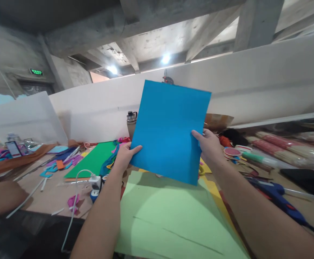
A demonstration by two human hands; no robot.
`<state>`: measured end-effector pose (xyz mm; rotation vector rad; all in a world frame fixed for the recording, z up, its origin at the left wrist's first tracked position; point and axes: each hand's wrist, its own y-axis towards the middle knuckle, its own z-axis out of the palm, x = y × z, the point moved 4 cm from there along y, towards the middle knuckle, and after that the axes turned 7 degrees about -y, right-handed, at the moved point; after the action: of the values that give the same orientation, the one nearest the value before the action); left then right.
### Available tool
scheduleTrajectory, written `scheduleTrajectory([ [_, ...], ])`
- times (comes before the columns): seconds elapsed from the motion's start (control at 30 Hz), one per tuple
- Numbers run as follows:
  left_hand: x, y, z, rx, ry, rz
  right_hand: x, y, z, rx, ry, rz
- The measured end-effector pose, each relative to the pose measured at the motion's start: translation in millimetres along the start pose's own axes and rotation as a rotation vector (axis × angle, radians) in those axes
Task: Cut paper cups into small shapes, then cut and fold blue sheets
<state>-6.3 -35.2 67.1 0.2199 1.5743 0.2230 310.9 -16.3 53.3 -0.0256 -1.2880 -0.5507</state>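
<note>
A flat blue sheet (pixel 170 129), paper or thin foam, is held up and slightly tilted above the table. My left hand (pixel 126 154) pinches its lower left edge, thumb on the front face. At the right edge, my right hand (pixel 208 144) grips it the same way, with its fingers curled behind. Below lies a large pale green sheet (pixel 173 212) with a dark line across it. A yellow sheet (pixel 213 190) shows from under the pale green one.
A green sheet (pixel 93 158) and a white charger with cable (pixel 94 181) lie left. A blue glue gun (pixel 281 201) and plastic-wrapped bundles (pixel 286 147) sit right. Behind the blue sheet stands a bottle (pixel 131 122). Another person's arm (pixel 3 199) rests at far left.
</note>
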Motion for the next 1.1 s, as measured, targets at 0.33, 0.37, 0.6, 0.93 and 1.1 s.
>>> scheduleTrajectory([
  [0.33, 25.0, 18.3, -21.0, -0.212, -0.372, -0.077, 10.5, -15.0, 23.2, 0.325, 0.159, 0.056],
  [0.37, 26.1, 19.0, -21.5, -0.227, -0.414, -0.082, 13.3, -18.6, 26.2, 0.375, 0.166, 0.037],
  [0.6, 33.1, 20.5, -22.7, -0.274, -0.470, -0.159, 29.0, -42.1, 37.2, 0.548, -0.112, -0.161],
  [0.93, 2.2, 7.1, -8.8, -0.046, -0.771, -0.043, 10.6, -28.0, 29.6, 0.349, 0.054, -0.087],
  [1.1, -10.7, -3.0, 4.6, -0.031, -0.539, 0.163, 9.5, -25.7, 27.2, 0.282, 0.150, 0.087],
])
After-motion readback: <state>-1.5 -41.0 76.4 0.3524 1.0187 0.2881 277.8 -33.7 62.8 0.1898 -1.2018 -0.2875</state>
